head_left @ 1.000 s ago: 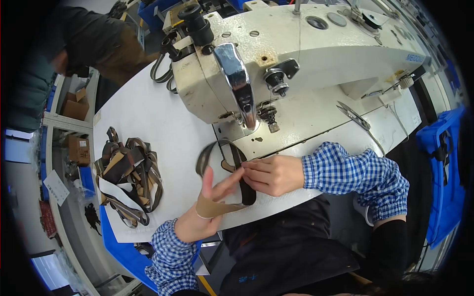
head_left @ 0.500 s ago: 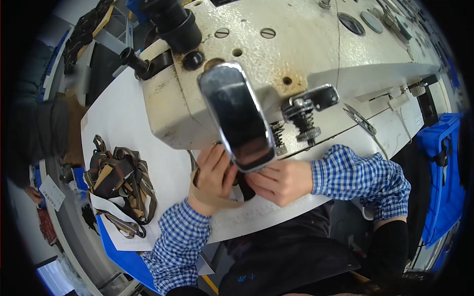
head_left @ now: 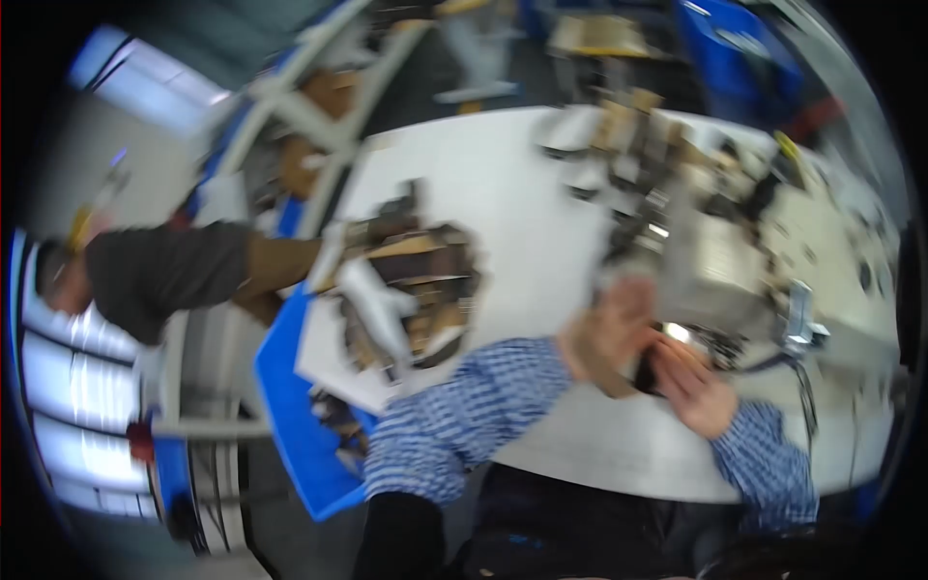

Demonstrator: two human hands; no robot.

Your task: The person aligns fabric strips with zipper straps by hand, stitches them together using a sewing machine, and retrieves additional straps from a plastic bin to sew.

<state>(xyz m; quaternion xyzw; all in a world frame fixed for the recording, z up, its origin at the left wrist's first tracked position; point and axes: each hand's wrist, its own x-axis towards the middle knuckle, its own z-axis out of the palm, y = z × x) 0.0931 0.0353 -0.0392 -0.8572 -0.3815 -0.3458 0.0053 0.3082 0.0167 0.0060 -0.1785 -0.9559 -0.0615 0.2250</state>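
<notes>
The view is smeared by motion. My left hand (head_left: 616,324) is beside the sewing machine (head_left: 720,256), at the front of its head, with a tan strap (head_left: 601,369) running across the palm. To its right, my right hand (head_left: 698,389) has its fingers pressed together at the strap's dark end (head_left: 648,372). Both hands appear closed on the strap, though blur hides the exact fingertip contact. A loose bundle of brown and dark straps (head_left: 416,295) lies on the white table (head_left: 517,232), left of my hands.
A blue bin (head_left: 290,411) hangs at the table's left edge, with straps inside. More strap pieces (head_left: 628,145) lie at the table's far side, near another blue bin (head_left: 735,58). A person (head_left: 174,275) in a dark top stands beyond the table at left.
My view has swung left, so the hands, machine and table now appear farther right. The strap bundle and the other person show more fully. The strap is still at my hands.
</notes>
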